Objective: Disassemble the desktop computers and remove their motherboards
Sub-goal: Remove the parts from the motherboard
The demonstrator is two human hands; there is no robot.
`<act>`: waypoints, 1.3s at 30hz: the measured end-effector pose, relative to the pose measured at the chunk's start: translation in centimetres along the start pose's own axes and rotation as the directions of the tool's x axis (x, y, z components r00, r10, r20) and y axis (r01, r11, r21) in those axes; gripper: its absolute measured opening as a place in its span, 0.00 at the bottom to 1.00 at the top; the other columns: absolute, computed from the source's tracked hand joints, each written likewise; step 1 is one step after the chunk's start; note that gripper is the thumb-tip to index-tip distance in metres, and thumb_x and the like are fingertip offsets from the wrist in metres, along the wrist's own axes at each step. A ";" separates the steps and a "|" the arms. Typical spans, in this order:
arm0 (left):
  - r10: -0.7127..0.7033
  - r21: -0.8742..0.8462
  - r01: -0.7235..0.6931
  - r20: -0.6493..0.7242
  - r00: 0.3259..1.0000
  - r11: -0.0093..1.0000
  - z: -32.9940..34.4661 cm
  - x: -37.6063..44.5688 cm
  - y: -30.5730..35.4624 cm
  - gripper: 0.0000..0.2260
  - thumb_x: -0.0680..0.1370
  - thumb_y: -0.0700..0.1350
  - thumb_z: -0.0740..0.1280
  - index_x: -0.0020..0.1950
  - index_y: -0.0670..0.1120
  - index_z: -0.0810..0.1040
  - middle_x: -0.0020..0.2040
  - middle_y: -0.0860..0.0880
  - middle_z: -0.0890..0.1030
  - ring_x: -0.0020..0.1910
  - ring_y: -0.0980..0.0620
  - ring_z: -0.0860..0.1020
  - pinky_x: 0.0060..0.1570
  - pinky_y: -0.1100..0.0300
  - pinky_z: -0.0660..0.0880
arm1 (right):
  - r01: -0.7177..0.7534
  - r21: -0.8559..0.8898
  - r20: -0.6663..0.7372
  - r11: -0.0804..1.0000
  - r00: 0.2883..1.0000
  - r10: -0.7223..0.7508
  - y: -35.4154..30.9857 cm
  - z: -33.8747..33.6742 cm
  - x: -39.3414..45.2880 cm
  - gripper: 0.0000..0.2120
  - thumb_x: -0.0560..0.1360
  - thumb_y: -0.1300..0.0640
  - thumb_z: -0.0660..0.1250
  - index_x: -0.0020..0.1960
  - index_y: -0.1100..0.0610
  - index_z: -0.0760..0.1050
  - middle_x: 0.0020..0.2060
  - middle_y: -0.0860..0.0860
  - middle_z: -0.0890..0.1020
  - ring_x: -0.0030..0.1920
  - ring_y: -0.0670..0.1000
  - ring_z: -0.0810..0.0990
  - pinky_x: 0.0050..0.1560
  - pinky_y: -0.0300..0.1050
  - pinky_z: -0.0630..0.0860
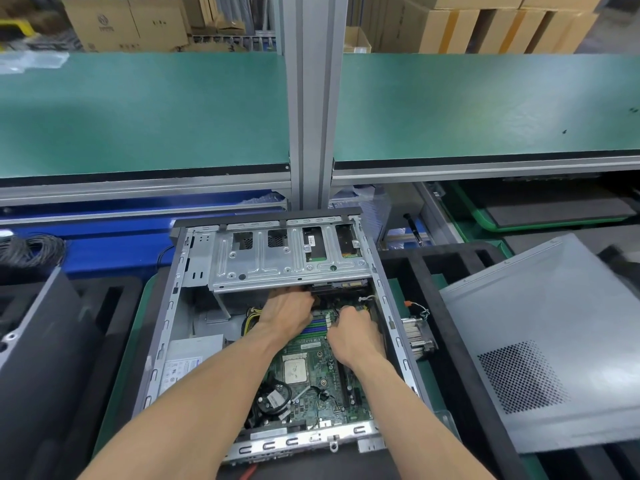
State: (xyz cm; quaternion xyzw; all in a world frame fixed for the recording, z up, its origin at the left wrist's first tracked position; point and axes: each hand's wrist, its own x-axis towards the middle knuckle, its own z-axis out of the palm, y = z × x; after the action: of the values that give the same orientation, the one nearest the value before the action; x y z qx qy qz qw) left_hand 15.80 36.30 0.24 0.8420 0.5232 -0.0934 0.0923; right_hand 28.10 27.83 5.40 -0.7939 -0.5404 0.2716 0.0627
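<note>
Lying open on its side at the middle of the bench: a desktop case (277, 341), cover off, its green motherboard (311, 379) still seated in the floor of the chassis, bare processor (295, 370) showing near the board's middle

Reaching in from below, both forearms crossing the near edge of the case

Resting palm-down over the far end of the board: left hand (289, 311), fingers stretched forward and disappearing under the edge of the metal drive cage (287, 258), so impossible to tell what, if anything, those fingertips are holding

Curling just beside it, to the right: right hand (355, 332), fingers bent in tight against the board's far right corner near a small white cable (367, 298); appearing to pinch something there, though too hidden to tell what

Sitting in the left part of the chassis: a power supply (188, 362) with a label, and a bundle of yellow and black wires (252, 318) just left of the left hand

Lying outside the case on the right: a finned heatsink (417, 336) touching the black foam, and beyond it a grey side panel (540, 337) with a perforated vent, tilted across a black foam tray (433, 271)

Stretching across above: a green shelf (138, 112) split by a grey aluminium post (311, 98), with cardboard boxes (128, 22) stacked behind
</note>
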 end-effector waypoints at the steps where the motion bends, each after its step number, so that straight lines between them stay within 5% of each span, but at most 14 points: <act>1: -0.002 0.002 0.002 -0.005 1.000 1.000 0.0 -0.1 0.1 0.08 0.77 0.38 0.60 0.40 0.48 0.66 0.33 0.52 0.67 0.34 0.46 0.73 0.35 0.53 0.69 | 0.001 0.002 -0.003 1.000 1.000 -0.001 0.0 0.0 0.0 0.03 0.78 0.60 0.59 0.47 0.57 0.71 0.44 0.54 0.72 0.40 0.57 0.72 0.39 0.46 0.68; 7: 0.019 0.043 -0.019 -0.010 1.000 0.999 -0.4 -0.1 0.4 0.07 0.78 0.38 0.60 0.41 0.46 0.69 0.39 0.50 0.71 0.36 0.46 0.73 0.35 0.53 0.69 | 0.008 0.004 -0.020 1.000 1.000 -0.008 0.1 0.1 0.1 0.03 0.78 0.60 0.60 0.46 0.58 0.71 0.41 0.53 0.72 0.35 0.53 0.70 0.34 0.45 0.65; 15: -0.047 -0.025 0.047 -0.029 0.998 0.999 -0.3 -0.3 0.3 0.09 0.77 0.40 0.61 0.37 0.47 0.66 0.33 0.52 0.68 0.32 0.48 0.72 0.38 0.53 0.69 | 0.000 0.036 -0.011 0.999 1.000 0.000 0.1 0.1 0.1 0.03 0.78 0.60 0.61 0.46 0.58 0.72 0.42 0.54 0.74 0.38 0.56 0.74 0.37 0.46 0.69; 18: -0.113 -0.095 0.116 0.039 0.993 0.989 -0.5 0.1 0.2 0.12 0.77 0.47 0.62 0.34 0.51 0.64 0.32 0.54 0.70 0.30 0.52 0.71 0.39 0.56 0.70 | -0.007 0.046 -0.005 0.999 1.000 0.007 0.1 0.0 0.1 0.04 0.78 0.60 0.61 0.45 0.58 0.72 0.43 0.54 0.75 0.38 0.56 0.74 0.37 0.46 0.69; 21: -0.159 -0.182 0.180 0.125 0.979 0.967 -0.8 0.8 -0.1 0.13 0.78 0.55 0.61 0.38 0.49 0.69 0.38 0.53 0.74 0.37 0.50 0.74 0.42 0.57 0.71 | -0.012 0.043 0.007 0.999 1.000 0.011 0.1 -0.1 0.0 0.03 0.78 0.60 0.60 0.46 0.58 0.71 0.48 0.57 0.77 0.40 0.57 0.74 0.39 0.46 0.69; 26: -0.138 -0.164 0.155 0.107 0.985 0.974 -0.7 0.8 -0.2 0.07 0.79 0.47 0.61 0.53 0.48 0.76 0.51 0.46 0.80 0.45 0.44 0.78 0.44 0.56 0.71 | -0.006 0.034 0.010 0.999 1.000 0.005 0.1 0.1 0.2 0.04 0.78 0.59 0.60 0.49 0.59 0.73 0.51 0.57 0.79 0.43 0.58 0.76 0.40 0.47 0.70; 31: -0.117 -0.107 0.128 0.097 0.988 0.986 -1.1 0.4 0.8 0.05 0.78 0.45 0.60 0.43 0.47 0.72 0.41 0.49 0.74 0.38 0.47 0.74 0.40 0.56 0.70 | -0.002 0.027 0.015 1.000 1.000 0.001 0.2 0.2 0.2 0.06 0.78 0.59 0.62 0.50 0.59 0.75 0.50 0.57 0.79 0.44 0.58 0.78 0.39 0.46 0.71; 39: -0.156 -0.197 0.157 0.019 0.988 0.968 -0.2 0.0 0.7 0.15 0.77 0.42 0.62 0.30 0.48 0.65 0.29 0.53 0.69 0.28 0.50 0.70 0.35 0.56 0.69 | 0.007 0.015 -0.004 1.000 1.000 -0.007 0.1 0.1 0.1 0.05 0.78 0.58 0.61 0.51 0.58 0.75 0.50 0.56 0.79 0.43 0.57 0.74 0.40 0.46 0.69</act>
State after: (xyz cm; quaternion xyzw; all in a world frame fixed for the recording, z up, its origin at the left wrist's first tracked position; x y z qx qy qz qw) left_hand 16.49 36.09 0.51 0.7845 0.5946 -0.0492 0.1689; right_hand 28.19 27.83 5.20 -0.7919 -0.5411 0.2739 0.0709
